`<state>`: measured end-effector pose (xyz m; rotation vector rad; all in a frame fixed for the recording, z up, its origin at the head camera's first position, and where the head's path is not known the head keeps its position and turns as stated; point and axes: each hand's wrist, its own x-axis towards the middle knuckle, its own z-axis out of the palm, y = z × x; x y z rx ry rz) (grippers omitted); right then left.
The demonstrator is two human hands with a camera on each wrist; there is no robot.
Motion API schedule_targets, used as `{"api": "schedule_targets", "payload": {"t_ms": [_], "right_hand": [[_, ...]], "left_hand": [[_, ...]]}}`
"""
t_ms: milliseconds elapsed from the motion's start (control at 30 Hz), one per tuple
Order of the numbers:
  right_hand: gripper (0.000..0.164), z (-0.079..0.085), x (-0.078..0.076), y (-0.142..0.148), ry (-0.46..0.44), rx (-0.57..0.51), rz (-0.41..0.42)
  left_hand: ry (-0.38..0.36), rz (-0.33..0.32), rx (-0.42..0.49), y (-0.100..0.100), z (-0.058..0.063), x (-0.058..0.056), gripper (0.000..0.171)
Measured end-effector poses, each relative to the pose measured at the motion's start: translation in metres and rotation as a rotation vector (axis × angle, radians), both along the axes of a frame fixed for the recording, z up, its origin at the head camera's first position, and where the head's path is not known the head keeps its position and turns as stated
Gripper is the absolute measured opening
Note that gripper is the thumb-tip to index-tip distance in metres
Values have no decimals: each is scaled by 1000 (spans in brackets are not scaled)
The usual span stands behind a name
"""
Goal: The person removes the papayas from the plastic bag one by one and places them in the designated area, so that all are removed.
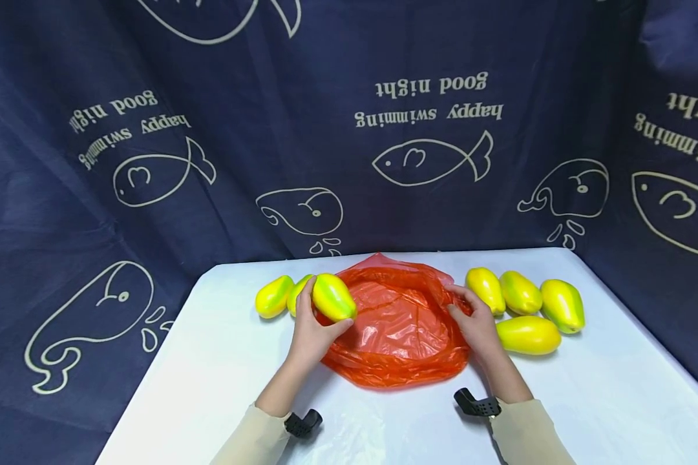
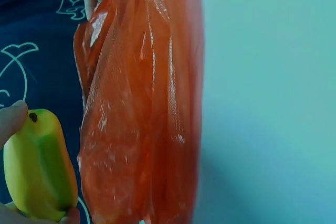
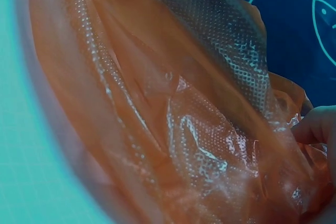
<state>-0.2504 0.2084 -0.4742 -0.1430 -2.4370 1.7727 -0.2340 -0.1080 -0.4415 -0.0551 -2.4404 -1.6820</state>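
A yellow-green papaya (image 1: 334, 297) is gripped between the thumb and fingers of my left hand (image 1: 314, 334), raised at the left rim of a red plastic bag (image 1: 392, 373). The left wrist view shows a dark spot on one end of this papaya (image 2: 31, 166). The bag lies on the table with its wide mouth facing up, and I see no fruit in the visible part of its inside. My right hand (image 1: 478, 326) pinches the bag's right rim. In the right wrist view, the thumb (image 3: 315, 124) bears on the crumpled film (image 3: 205, 145).
Left of the bag are a papaya (image 1: 273, 297) and another (image 1: 296, 294) partly behind my left hand. Several papayas (image 1: 528, 335) sit together on the right, close to my right hand. The white table (image 1: 209, 361) ends at a dark blue curtain (image 1: 326, 129) with fish drawings.
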Motion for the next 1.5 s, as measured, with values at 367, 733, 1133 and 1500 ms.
{"api": "schedule_targets", "payload": {"t_ms": [367, 733, 1133, 1500], "right_hand": [[45, -1, -2, 1, -9, -11, 0], [45, -2, 0, 1, -11, -8, -4], [45, -1, -1, 1, -27, -22, -8], [45, 0, 1, 1, -25, -24, -8]], "left_hand": [[46, 82, 25, -26, -3, 9, 108], [48, 153, 20, -48, -18, 19, 108], [49, 239, 30, -65, -26, 22, 109], [-27, 230, 18, -73, -31, 23, 111]]}}
